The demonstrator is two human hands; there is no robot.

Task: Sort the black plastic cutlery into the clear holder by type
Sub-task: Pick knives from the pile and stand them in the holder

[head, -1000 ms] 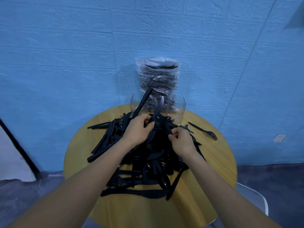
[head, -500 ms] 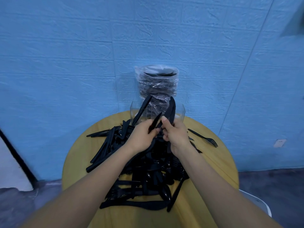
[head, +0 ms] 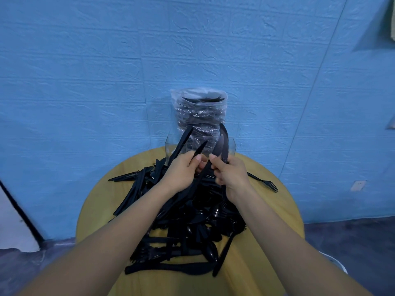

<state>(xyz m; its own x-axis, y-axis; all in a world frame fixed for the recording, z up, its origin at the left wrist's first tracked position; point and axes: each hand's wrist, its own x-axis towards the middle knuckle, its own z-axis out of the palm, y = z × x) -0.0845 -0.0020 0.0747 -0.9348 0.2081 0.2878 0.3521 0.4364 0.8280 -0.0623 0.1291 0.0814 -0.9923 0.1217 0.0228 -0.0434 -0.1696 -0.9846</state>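
Unmarked black cutlery (head: pixel 188 218), clear holder (head: pixel 232 147)

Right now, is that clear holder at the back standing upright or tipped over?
Upright: the clear holder stands on the round table, its walls vertical and its rim on top.

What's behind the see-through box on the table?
Behind the clear holder stands a crinkly plastic bag of dark things, maybe more cutlery, against the blue wall. Its bottom is hidden.

A cutlery pile (head: pixel 188 212) fills the table's (head: pixel 267 221) middle; the holder (head: pixel 232 146) stands at its far edge, a bag (head: pixel 199 112) seemingly behind; one fork (head: pixel 264 182) lies right.
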